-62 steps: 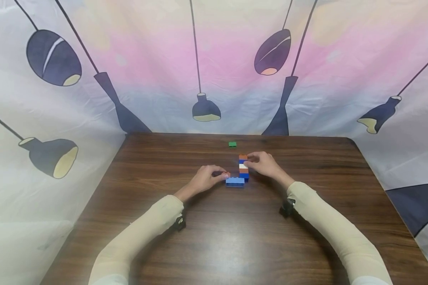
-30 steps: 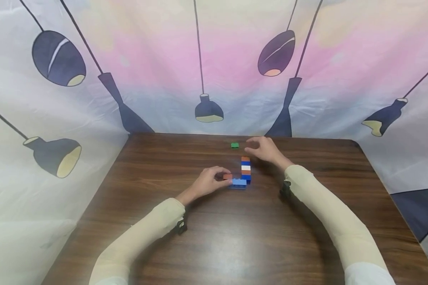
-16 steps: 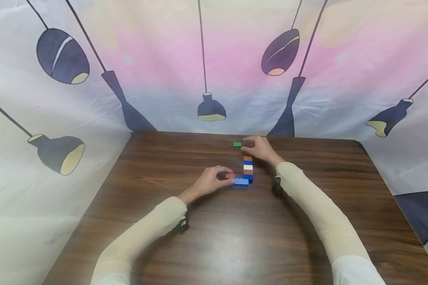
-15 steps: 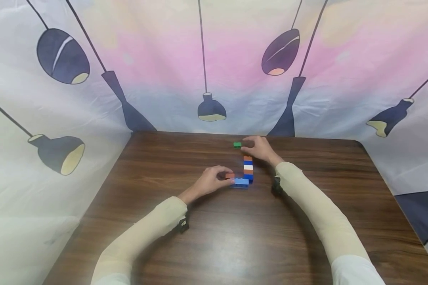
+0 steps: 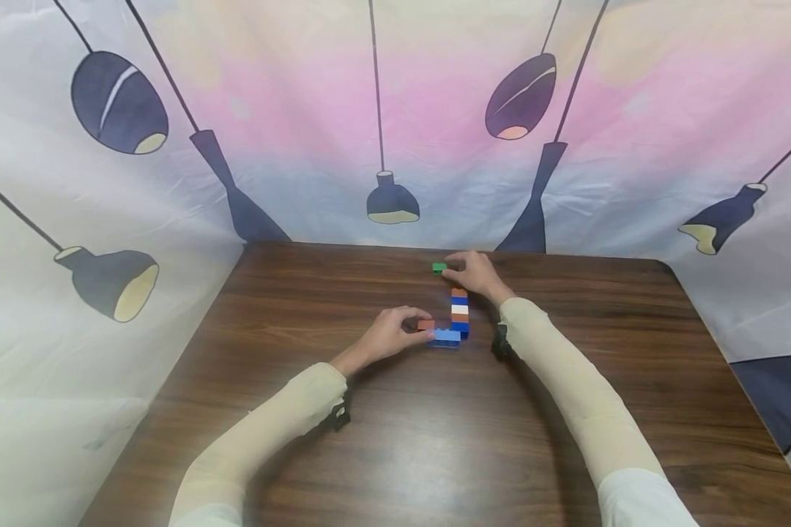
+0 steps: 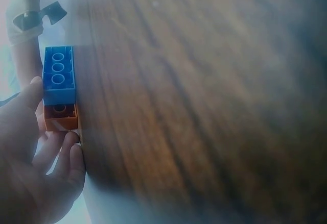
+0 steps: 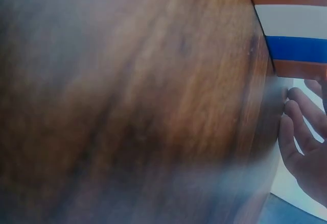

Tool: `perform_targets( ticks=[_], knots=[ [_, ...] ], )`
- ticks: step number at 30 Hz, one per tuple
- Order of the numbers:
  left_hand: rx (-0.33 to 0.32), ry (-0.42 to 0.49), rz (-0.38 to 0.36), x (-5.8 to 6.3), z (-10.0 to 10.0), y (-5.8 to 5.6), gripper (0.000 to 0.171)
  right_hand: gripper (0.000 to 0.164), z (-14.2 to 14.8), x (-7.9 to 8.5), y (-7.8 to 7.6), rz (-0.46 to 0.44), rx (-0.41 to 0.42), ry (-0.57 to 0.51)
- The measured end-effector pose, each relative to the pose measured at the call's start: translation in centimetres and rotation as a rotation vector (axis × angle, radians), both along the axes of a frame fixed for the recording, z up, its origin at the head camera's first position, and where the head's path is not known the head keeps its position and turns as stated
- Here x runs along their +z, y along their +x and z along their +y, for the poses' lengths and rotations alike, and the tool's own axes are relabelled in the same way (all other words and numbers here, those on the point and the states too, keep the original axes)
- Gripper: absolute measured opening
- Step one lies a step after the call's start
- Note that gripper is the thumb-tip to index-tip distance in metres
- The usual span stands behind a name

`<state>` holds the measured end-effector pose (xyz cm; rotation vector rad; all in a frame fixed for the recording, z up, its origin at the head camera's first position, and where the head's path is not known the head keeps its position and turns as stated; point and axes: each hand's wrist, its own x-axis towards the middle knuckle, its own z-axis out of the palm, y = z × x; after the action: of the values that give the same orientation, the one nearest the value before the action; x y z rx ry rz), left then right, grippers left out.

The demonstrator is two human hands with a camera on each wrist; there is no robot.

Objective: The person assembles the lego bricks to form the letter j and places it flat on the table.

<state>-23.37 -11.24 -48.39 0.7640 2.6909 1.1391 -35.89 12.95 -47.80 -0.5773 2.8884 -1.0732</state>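
Note:
My left hand (image 5: pixel 387 333) holds an orange toy building brick (image 5: pixel 425 324) and a light blue one (image 5: pixel 447 337), thumb at the blue brick's near side, fingers behind the orange. In the left wrist view both hollow undersides show, so the bricks lie on their sides. To their right runs a row of joined orange, blue and white bricks (image 5: pixel 459 309), pointing away from me; the right wrist view shows part of it. Beyond that row, my right hand (image 5: pixel 477 274) is at a small green brick (image 5: pixel 439 268), thumb over its near right corner, index finger behind it, a gap between them.
The bricks lie on a brown wood-grain table (image 5: pixel 395 439). A cloth backdrop (image 5: pixel 270 110) printed with hanging lamps rises behind its far edge and at both sides. Each wrist carries a small black camera, such as the right wrist camera (image 5: pixel 501 342).
My right hand has left the striped brick row and moved farther away, then leftward to the green brick. The left hand's thumb has shifted onto the light blue brick's left end.

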Motion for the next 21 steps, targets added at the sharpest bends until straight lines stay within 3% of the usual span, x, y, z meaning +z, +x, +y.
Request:
perform_targets(
  ticks=[7,15,21],
  knots=[
    [-0.002,0.002,-0.006,0.04,0.0,-0.06,0.045,0.031,-0.19,0.03,0.24,0.01,-0.018,0.013],
    [-0.002,-0.008,-0.009,-0.08,-0.15,-0.19,0.045,0.039,-0.35,-0.23,0.12,0.016,-0.034,0.031],
    [-0.001,-0.005,-0.018,0.14,0.03,-0.06,0.045,0.034,-0.46,-0.18,0.1,0.013,-0.045,0.041]
  ],
)
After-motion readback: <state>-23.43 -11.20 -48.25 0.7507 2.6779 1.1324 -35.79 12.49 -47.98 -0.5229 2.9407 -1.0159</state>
